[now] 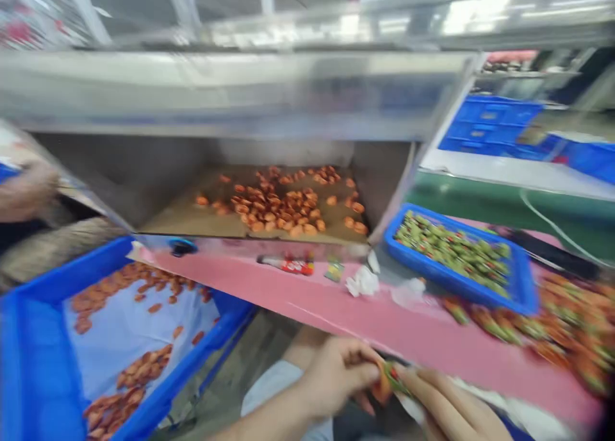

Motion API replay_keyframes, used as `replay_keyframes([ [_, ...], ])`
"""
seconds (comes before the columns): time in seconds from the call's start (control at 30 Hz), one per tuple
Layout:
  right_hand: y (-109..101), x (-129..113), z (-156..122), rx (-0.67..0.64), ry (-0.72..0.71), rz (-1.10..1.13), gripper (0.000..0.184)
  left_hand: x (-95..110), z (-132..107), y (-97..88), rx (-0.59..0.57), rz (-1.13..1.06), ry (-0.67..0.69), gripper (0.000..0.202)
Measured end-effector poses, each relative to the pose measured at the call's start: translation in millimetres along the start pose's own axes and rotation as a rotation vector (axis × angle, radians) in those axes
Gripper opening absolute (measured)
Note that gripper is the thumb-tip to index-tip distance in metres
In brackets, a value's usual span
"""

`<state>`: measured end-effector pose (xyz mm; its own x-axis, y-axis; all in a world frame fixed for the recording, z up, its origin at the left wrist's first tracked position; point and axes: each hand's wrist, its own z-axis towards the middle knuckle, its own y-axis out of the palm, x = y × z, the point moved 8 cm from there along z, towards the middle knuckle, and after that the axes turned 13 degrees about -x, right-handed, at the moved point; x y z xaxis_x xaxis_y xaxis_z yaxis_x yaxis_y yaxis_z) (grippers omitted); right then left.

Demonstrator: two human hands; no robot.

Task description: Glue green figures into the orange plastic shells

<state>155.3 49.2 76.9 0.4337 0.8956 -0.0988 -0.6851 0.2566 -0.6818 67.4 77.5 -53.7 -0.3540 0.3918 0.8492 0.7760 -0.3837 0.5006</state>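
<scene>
My left hand (336,374) pinches a small orange shell-like piece (383,384) in front of my lap, near the table's front edge. Close against it, my right hand (449,402) grips a small green piece with a red spot (394,378). The two pieces touch or nearly touch; fingers and blur hide the contact. A blue tray (531,287) to the right holds many green pieces (451,252). Beside it lies a heap of orange and green pieces (571,329), which look joined together.
An open metal box (396,200) holds loose orange pieces (278,207). At left, a large blue crate (33,351) contains more. A red-and-black tube (288,265), crumpled tissue (364,281) and a dark phone-like object (552,252) lie on the pink tabletop (307,300). Another person's arm (26,194) shows far left.
</scene>
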Motion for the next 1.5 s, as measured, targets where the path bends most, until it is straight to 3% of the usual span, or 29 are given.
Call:
replay_keyframes([
  [0.1,12.8,8.5,-18.3,-0.387,0.163,0.013,0.027,12.0,-2.6,1.4,-0.036,0.042,0.001,0.022],
  [0.17,17.4,9.5,-23.1,-0.459,0.198,0.037,0.029,17.6,-2.9,0.0,-0.054,0.080,-0.009,0.017],
  [0.53,18.5,6.6,-19.2,-0.459,0.191,0.037,0.029,20.9,-8.7,4.8,-0.074,0.165,-0.020,0.014],
  [0.7,23.8,18.9,-27.6,-0.454,0.285,0.094,0.030,21.3,-5.1,1.0,-0.036,0.196,0.001,0.014],
  [0.9,20.6,30.8,-32.5,-0.372,0.430,0.186,0.023,42.5,-19.2,-8.9,0.138,0.512,0.228,0.016],
  [1.13,24.0,42.9,-36.3,-0.333,0.629,0.374,0.015,50.5,-30.3,2.2,0.077,0.762,0.426,0.024],
  [1.33,40.3,48.9,-47.4,-0.381,0.840,0.582,0.011,50.7,-25.4,1.0,0.136,0.652,0.384,0.019],
  [1.5,35.7,46.7,-43.4,-0.345,0.762,0.585,0.013,38.2,-18.6,-7.2,0.196,0.300,0.247,0.008],
])
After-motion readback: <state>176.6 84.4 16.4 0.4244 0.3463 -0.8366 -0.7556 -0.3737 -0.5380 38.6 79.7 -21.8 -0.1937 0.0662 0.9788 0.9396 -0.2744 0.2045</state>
